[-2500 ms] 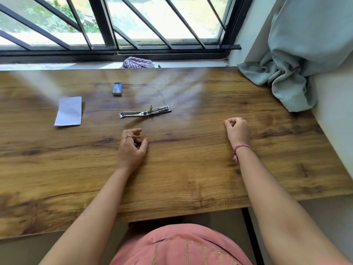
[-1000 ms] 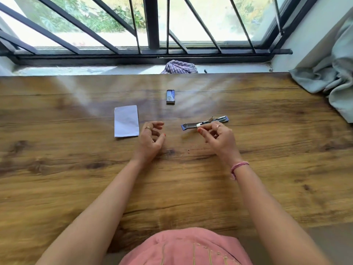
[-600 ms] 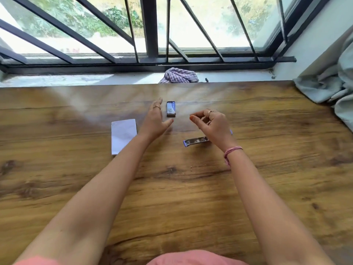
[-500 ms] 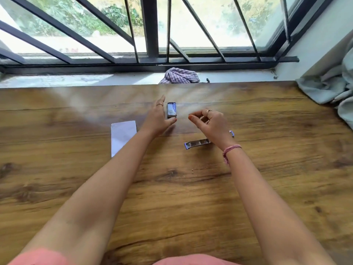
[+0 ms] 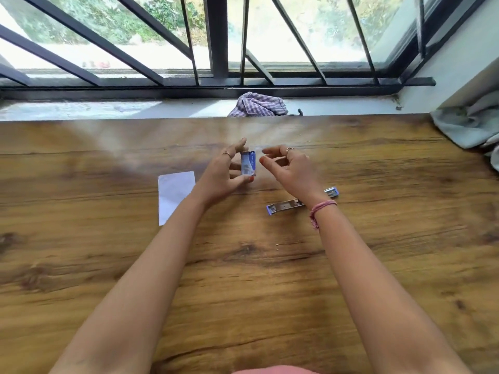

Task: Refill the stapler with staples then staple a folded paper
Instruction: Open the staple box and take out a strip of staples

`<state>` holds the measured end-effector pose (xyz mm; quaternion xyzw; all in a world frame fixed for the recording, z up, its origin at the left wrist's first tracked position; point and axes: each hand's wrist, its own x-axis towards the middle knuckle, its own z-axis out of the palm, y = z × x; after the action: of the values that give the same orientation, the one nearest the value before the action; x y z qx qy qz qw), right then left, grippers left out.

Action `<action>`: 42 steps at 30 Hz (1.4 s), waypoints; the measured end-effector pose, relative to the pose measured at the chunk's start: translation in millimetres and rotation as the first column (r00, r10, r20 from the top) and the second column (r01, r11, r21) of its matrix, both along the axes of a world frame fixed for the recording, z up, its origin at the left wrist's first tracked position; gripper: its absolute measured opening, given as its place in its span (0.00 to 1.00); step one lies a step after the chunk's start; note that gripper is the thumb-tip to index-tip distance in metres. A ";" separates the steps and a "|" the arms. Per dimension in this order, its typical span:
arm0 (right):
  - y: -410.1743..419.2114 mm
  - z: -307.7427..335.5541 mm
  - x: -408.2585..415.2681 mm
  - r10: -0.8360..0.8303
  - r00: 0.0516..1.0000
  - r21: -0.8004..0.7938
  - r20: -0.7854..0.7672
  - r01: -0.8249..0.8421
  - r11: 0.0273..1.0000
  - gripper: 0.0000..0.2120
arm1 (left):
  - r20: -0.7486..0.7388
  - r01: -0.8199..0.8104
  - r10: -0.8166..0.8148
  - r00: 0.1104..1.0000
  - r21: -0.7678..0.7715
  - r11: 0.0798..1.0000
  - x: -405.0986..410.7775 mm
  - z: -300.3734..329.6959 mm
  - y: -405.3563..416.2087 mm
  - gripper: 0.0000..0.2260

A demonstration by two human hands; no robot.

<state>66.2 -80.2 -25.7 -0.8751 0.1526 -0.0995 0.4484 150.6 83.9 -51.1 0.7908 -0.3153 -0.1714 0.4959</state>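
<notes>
Now the small blue-and-white cardboard staple box [image 5: 248, 163] stands upright in the left hand [image 5: 224, 174], pinched between the thumb at its lower end and the fingers curled behind its upper end, lifted just off the brown wood-grain table [image 5: 108, 265]. Its long axis runs away from the person, toward the window. The right hand [image 5: 290, 168] hovers just beside the box on its right, not touching it, fingers loosely curled with thumb and forefinger apart and holding nothing; it is the hand placed to reach the box's near face or end, and opening the box looks like the step in hand.

The slim silver metal stapler with blue plastic ends [image 5: 286, 205] lies flat on the table nearer the person than the hands and to the right, partly hidden under the right wrist. Its long axis runs left to right, tilted slightly, and the right hand is the nearer one to it. It seems to lie opened out flat, though blur makes that hard to confirm. The folded white paper rectangle [image 5: 175, 195] lies flat to the left, beside the left forearm, its far right corner hidden by that arm. A single loose metal staple [image 5: 277, 247] rests on the wood between the forearms.
</notes>
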 end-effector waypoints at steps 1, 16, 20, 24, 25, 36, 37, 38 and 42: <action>2.8 2.5 -1.1 0.016 1.000 0.055 -0.011 -0.016 0.998 0.13 | -0.032 -0.001 0.000 0.999 -0.032 1.000 -8.4 3.7 5.2 0.36; 47.8 16.7 -57.8 -0.035 0.999 0.491 0.019 0.021 0.871 0.08 | -0.052 -0.364 0.361 0.931 -0.184 0.913 -119.9 8.2 41.6 0.21; 56.6 17.7 -69.6 -0.030 0.999 0.557 -0.016 0.033 0.830 0.08 | -0.096 -0.418 0.407 0.908 -0.242 0.875 -134.8 8.4 42.1 0.14; 60.1 19.5 -77.2 0.017 0.995 0.554 -0.103 0.043 0.832 0.10 | -0.087 -0.419 0.411 0.907 -0.249 0.873 -140.6 7.6 45.2 0.13; 59.9 19.8 -78.4 0.038 0.992 0.547 -0.122 0.035 0.836 0.10 | -0.088 -0.421 0.413 0.907 -0.245 0.873 -142.0 7.3 45.6 0.13; 54.4 23.8 -81.1 0.100 0.971 0.517 -0.215 0.026 0.855 0.05 | -0.189 -0.402 0.371 0.909 -0.171 0.900 -147.7 9.2 53.5 0.20; 54.2 23.3 -80.8 0.088 0.974 0.527 -0.208 0.036 0.849 0.05 | -0.187 -0.399 0.368 0.911 -0.169 0.901 -148.1 9.0 53.9 0.21; 53.7 23.3 -80.9 0.070 0.977 0.542 -0.200 0.050 0.839 0.05 | -0.181 -0.400 0.371 0.911 -0.167 0.901 -148.2 8.8 54.0 0.21; 47.9 23.8 -80.2 0.025 0.982 0.586 -0.187 0.091 0.805 0.05 | -0.189 -0.433 0.404 0.895 -0.155 0.888 -148.9 6.9 54.4 0.22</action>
<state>-14.0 -32.3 -2.0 -0.6942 0.2324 0.0273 0.6807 1.7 138.3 -44.3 0.7730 -0.1137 -0.0883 0.6179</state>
